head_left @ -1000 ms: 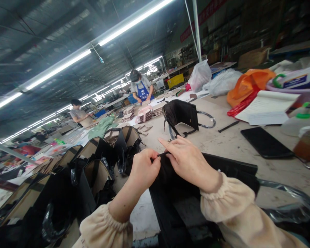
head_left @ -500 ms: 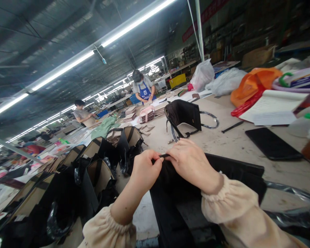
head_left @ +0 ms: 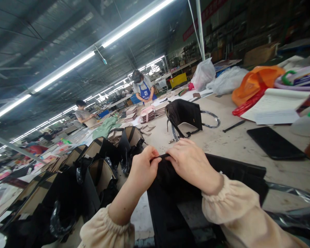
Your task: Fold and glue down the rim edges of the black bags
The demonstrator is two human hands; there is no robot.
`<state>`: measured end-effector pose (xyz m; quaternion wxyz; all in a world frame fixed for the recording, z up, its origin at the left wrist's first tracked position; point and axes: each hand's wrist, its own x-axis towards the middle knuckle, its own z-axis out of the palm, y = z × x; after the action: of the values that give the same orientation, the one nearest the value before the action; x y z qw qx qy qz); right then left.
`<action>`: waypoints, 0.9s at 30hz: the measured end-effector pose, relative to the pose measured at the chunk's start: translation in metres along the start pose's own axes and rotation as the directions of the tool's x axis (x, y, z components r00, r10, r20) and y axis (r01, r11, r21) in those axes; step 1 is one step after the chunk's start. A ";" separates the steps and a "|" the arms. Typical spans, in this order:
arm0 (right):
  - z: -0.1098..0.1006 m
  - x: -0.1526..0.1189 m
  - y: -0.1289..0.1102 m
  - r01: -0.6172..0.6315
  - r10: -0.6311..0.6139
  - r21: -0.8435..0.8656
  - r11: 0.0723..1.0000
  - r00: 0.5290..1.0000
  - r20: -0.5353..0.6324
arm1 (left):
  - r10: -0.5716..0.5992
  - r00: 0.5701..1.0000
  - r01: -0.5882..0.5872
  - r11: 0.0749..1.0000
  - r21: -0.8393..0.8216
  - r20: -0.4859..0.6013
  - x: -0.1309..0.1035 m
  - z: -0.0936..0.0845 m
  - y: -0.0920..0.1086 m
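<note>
Two hands are pressed together at the centre of the frame on the top edge of a black bag (head_left: 222, 175) lying on the worktable (head_left: 232, 144). The edge is pinched by the closed fingers of the left hand (head_left: 144, 168), and the same edge is gripped by the curled fingers of the right hand (head_left: 192, 163). Open black bags (head_left: 98, 165) are lined up at lower left. A dark phone (head_left: 275, 143) is seen at right.

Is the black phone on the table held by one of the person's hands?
No, the black phone lies alone on the table, apart from both hands.
</note>
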<state>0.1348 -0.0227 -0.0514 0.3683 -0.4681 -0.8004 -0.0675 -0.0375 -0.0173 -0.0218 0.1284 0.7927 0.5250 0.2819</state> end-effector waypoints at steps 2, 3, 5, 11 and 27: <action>-0.001 -0.001 0.001 0.008 -0.008 0.036 0.999 1.000 0.008 | 0.003 1.000 -0.003 1.000 0.010 0.004 0.000 0.000 0.000; -0.001 -0.001 0.001 0.012 -0.013 0.054 0.998 1.000 0.012 | 0.003 1.000 -0.003 1.000 0.010 0.003 0.000 0.000 0.000; -0.002 -0.001 0.001 0.017 -0.018 0.076 0.997 1.000 0.012 | 0.003 1.000 -0.003 1.000 0.008 0.004 0.001 0.001 0.001; 0.002 0.001 0.004 0.031 -0.031 0.052 0.998 1.000 0.000 | -0.006 0.999 0.009 0.997 -0.076 0.040 0.000 0.000 0.000; 0.004 0.003 0.008 0.033 -0.032 0.050 0.998 0.999 -0.007 | -0.161 0.978 0.155 0.986 0.055 0.136 -0.001 -0.013 0.013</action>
<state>0.1383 -0.0149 -0.0539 0.3813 -0.4455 -0.8082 -0.0549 -0.0354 -0.0251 -0.0057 0.1694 0.7689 0.5822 0.2029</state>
